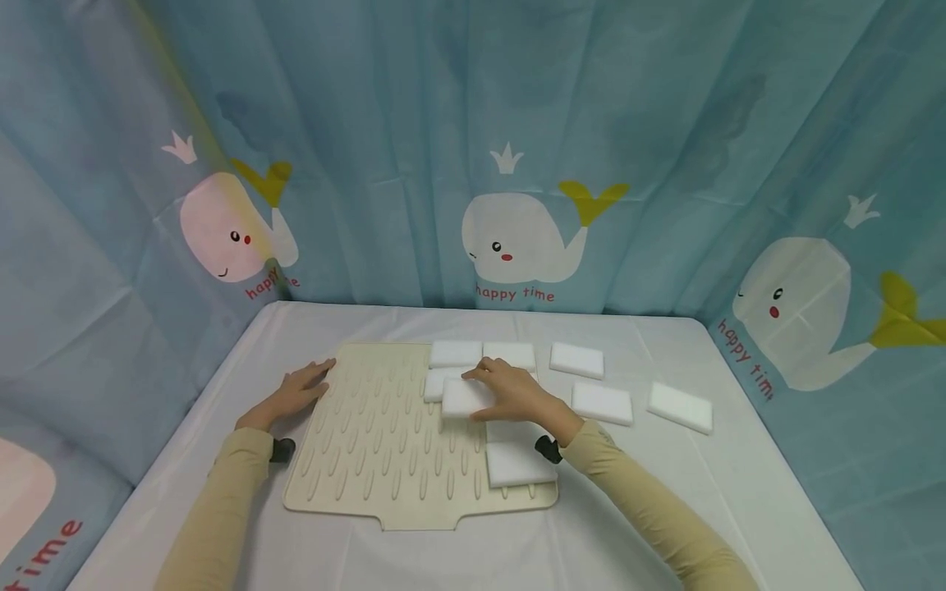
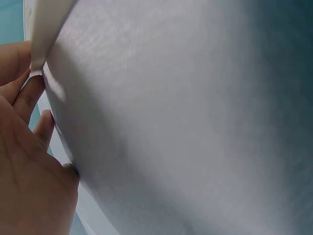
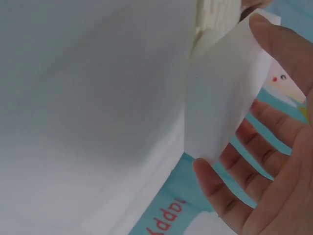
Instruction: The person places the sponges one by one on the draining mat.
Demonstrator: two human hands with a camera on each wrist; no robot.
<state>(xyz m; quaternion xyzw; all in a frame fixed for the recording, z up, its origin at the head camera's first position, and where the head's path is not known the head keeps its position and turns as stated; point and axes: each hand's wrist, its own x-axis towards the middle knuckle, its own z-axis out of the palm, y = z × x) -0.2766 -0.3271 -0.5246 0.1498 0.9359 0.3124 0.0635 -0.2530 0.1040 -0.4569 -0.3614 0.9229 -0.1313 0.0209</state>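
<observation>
The right hand [image 1: 517, 392] has a white block [image 1: 466, 397] pinched between thumb and fingertips, the grip opened just to the block's width and its palm standing clear. That block is over the right half of a ridged cream mat [image 1: 355, 443], in front of a partly covered block [image 1: 438, 386]; whether its underside touches anything cannot be told. With so little fingertip contact, a bump against that neighbour could twist it askew or shove the other out of line. The left hand [image 1: 299, 390] lies at the mat's left edge, fingers fairly straight, grasping no block; if it pushed sideways, the mat could slide and carry its blocks along. Two more blocks lie along the mat's far side, and a front block [image 1: 520, 465] sits close to the right edge, below the right forearm, where a dropped sleeve [image 1: 628, 484] might nudge it off. Farther right, three loose blocks [image 1: 602, 403] rest on the white table [image 1: 628, 533].
</observation>
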